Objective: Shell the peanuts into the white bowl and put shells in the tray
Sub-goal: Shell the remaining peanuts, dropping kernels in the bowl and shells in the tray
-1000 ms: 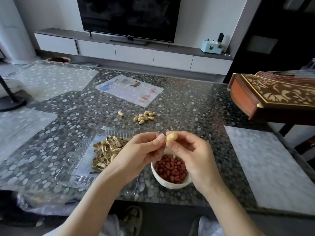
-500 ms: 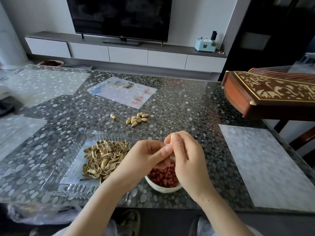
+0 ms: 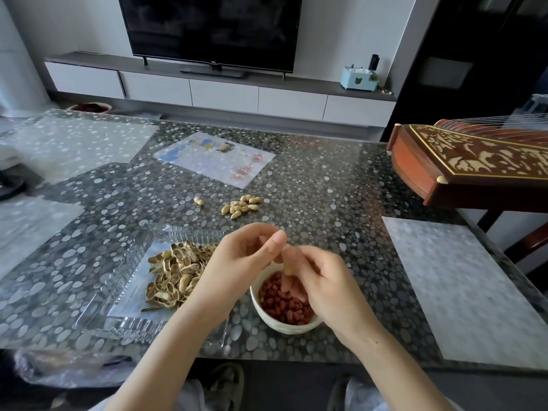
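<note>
Peanut (image 3: 286, 260): pinched between both grips, held directly above the white bowl (image 3: 289, 330)
Left hand (image 3: 237, 262): grip clamped on the nut, nearer the tray (image 3: 98, 310)
Right hand (image 3: 323, 287): clamped too, over bowl

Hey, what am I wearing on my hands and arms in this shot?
The left hand and right hand are bare: no gloves, rings, watch or bracelet. The left forearm and right forearm are bare too, no sleeve in view.
</note>
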